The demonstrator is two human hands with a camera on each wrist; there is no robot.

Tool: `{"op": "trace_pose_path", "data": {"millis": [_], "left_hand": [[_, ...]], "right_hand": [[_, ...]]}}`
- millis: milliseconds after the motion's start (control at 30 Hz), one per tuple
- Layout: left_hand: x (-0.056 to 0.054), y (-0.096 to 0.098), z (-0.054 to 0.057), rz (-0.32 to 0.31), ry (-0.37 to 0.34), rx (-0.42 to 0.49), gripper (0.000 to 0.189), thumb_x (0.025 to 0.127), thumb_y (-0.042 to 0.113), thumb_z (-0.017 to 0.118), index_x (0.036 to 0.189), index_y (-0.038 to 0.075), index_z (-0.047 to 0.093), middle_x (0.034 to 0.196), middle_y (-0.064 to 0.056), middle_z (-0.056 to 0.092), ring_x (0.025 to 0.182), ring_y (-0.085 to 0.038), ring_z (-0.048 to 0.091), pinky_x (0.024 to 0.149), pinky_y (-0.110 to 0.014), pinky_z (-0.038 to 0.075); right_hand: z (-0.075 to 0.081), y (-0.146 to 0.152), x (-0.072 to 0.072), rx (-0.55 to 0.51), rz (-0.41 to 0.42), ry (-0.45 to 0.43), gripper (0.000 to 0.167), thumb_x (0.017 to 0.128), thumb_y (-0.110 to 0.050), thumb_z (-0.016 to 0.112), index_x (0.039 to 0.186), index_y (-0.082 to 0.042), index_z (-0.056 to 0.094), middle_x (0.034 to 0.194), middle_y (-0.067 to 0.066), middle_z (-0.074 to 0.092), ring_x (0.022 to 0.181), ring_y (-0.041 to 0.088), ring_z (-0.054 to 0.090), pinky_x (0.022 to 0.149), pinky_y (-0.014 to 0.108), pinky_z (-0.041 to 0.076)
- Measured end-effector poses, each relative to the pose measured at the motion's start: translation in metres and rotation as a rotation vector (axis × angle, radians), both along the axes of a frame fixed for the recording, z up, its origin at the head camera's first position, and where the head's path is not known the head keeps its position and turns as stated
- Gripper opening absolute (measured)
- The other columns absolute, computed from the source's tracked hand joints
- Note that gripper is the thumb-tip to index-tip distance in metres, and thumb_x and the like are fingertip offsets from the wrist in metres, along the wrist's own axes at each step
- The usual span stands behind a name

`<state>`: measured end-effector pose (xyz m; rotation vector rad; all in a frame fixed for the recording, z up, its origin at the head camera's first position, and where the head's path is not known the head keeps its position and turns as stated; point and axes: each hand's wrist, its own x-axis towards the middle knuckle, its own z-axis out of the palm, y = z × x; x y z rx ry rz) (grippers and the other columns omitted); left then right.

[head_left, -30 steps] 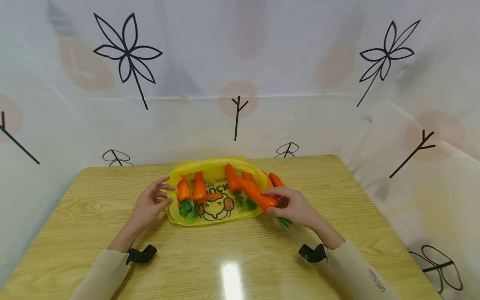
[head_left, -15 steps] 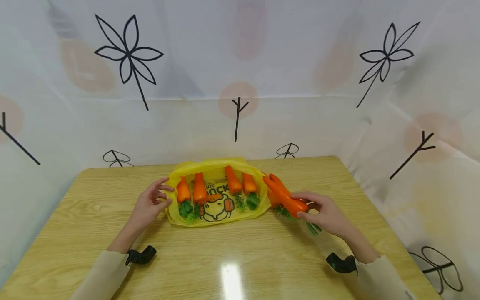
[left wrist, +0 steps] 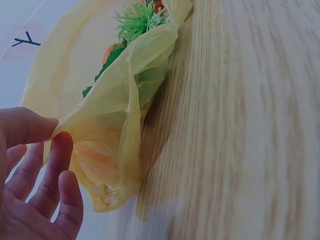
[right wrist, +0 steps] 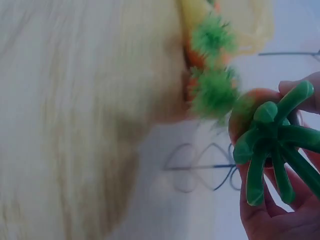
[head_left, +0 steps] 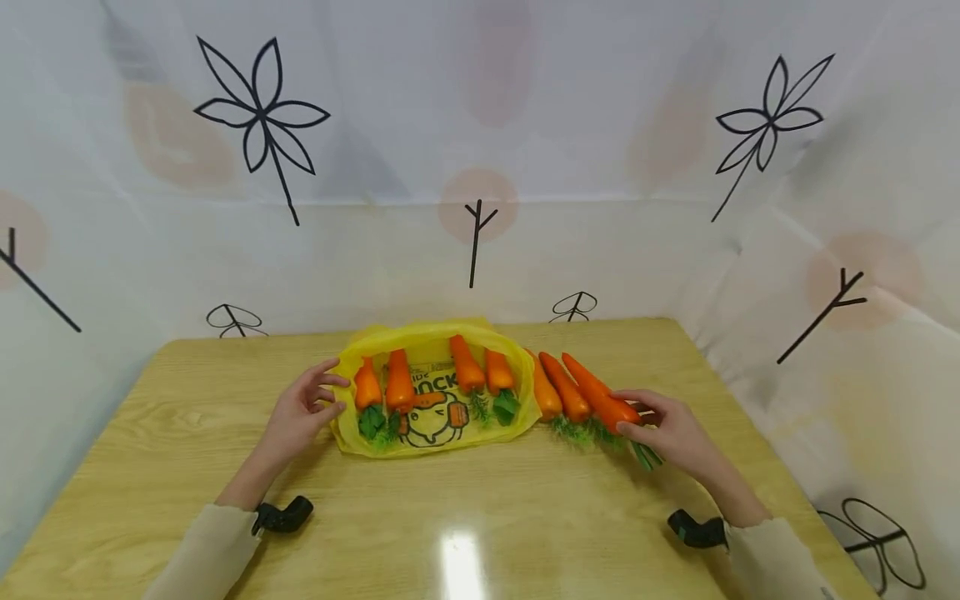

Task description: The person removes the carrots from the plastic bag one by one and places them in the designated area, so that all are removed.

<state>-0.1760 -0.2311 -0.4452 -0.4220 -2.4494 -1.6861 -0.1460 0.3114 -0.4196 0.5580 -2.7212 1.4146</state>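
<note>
A yellow plastic bag (head_left: 442, 443) with a printed cartoon duck lies with its mouth spread in the head view. My left hand (head_left: 302, 408) pinches its left rim between thumb and forefinger; the left wrist view shows the thin film (left wrist: 100, 110) drawn up to the fingertips. Several carrots (head_left: 400, 382) with green tops lie inside the bag. My right hand (head_left: 667, 429) grips another carrot (head_left: 592, 385) by its thick end, right of the bag. Its stubby green stems (right wrist: 267, 132) face the right wrist camera. Two more carrots (head_left: 567, 396) lie between it and the bag.
The wooden table (head_left: 375, 533) has its back edge close behind the bag. A white cloth (head_left: 390, 258) with leaf and twig drawings hangs around the back and sides. Black wrist cameras (head_left: 285, 514) sit on both forearms.
My right hand has carried the carrot rightward from over the bag's right side and lowered it beside the two carrots outside. The left hand has stayed at the rim.
</note>
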Motion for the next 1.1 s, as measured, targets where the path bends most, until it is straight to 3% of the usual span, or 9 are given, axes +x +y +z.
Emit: {"op": "trace_pose_path", "data": {"millis": [200,500,767,1100], "left_hand": [[0.003,0.001,-0.002,-0.009,-0.003,0.02,0.064,0.091,-0.008,0.066,0.149,0.003,0.042,0.119,-0.024,0.062,0.086,-0.017,0.059,0.072,-0.024,0.051],[0.0,0.001,-0.002,-0.006,-0.024,0.011,0.063,0.091,-0.009,0.064,0.149,0.005,0.043,0.119,-0.023,0.061,0.087,-0.017,0.058,0.073,-0.023,0.051],[0.0,0.002,-0.004,0.002,-0.014,-0.004,0.063,0.09,-0.009,0.065,0.148,0.004,0.043,0.118,-0.023,0.062,0.086,-0.016,0.059,0.072,-0.023,0.051],[0.0,0.002,-0.003,-0.004,-0.027,0.009,0.063,0.091,-0.009,0.064,0.149,0.005,0.043,0.119,-0.023,0.061,0.086,-0.019,0.058,0.074,-0.023,0.051]], "right_hand": [[-0.012,0.004,-0.005,-0.006,-0.069,-0.079,0.047,0.093,-0.011,0.071,0.136,0.002,0.057,0.127,0.03,0.057,0.099,0.038,0.066,0.072,0.028,0.056],[-0.026,0.003,-0.02,0.057,-0.143,-0.118,0.052,0.095,-0.027,0.07,0.139,-0.003,0.056,0.135,0.028,0.054,0.11,0.043,0.06,0.078,0.033,0.055],[-0.028,-0.005,-0.026,0.047,-0.12,-0.12,0.055,0.096,-0.029,0.069,0.141,-0.003,0.055,0.137,0.026,0.053,0.113,0.042,0.059,0.083,0.038,0.055],[-0.019,-0.004,-0.023,0.002,-0.103,-0.106,0.053,0.098,-0.024,0.066,0.143,-0.001,0.052,0.141,0.025,0.051,0.115,0.042,0.058,0.084,0.032,0.054]]}}
